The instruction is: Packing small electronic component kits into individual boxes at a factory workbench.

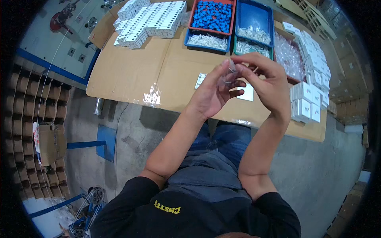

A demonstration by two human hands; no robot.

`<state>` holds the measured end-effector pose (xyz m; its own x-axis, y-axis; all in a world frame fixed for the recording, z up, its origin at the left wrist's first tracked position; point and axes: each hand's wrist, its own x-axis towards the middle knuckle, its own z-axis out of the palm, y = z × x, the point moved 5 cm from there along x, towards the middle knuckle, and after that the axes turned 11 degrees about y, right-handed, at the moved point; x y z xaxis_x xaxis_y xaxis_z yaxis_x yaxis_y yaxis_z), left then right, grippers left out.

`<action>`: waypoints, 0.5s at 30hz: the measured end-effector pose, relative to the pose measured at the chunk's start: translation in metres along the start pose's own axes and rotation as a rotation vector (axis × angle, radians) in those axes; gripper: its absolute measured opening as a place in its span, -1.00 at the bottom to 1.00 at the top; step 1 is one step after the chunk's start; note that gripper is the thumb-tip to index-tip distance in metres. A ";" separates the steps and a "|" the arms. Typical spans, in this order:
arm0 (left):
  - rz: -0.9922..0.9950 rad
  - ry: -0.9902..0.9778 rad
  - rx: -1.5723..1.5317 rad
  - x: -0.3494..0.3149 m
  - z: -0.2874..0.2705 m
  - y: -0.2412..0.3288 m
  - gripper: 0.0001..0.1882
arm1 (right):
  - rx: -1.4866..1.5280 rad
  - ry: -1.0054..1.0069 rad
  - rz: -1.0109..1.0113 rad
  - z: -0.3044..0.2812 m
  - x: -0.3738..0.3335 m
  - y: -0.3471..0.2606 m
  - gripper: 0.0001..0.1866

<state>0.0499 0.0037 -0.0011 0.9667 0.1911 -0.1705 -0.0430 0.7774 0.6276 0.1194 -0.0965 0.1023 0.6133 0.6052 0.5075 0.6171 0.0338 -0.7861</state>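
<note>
A small clear plastic bag with a few small pieces inside is held up over the near edge of the table. My left hand has its thumb and fingers closed around the bag from the left. My right hand pinches at the bag's upper end with thumb and forefinger. What the small pieces are is too small to tell. Under my hands, a white square item lies on the cardboard, partly covered by my fingers. A white piece with dark spots lies just left of my left hand.
Rows of white boxes stand at the back left. A red tray holds blue pieces, above a blue tray of whitish pieces. Another blue tray sits beside it. A bin of clear bags and stacked white boxes are right.
</note>
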 end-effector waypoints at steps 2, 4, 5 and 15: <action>-0.058 0.001 -0.128 -0.001 0.004 0.003 -0.41 | 0.046 0.047 0.136 0.000 0.001 -0.002 -0.81; -0.059 -0.003 -0.133 -0.002 0.005 -0.002 -0.40 | 0.057 0.052 0.102 -0.001 -0.003 0.006 -0.83; -0.053 -0.010 -0.138 -0.003 0.006 -0.003 -0.40 | 0.067 0.055 0.059 -0.002 -0.005 0.007 -0.84; -0.082 0.017 -0.152 -0.004 0.017 -0.006 -0.44 | 0.135 0.144 0.068 -0.004 -0.007 0.011 -0.70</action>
<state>0.0503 -0.0119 0.0091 0.9641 0.1322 -0.2303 -0.0029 0.8724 0.4888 0.1235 -0.1031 0.0917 0.7212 0.4902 0.4895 0.5063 0.1093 -0.8554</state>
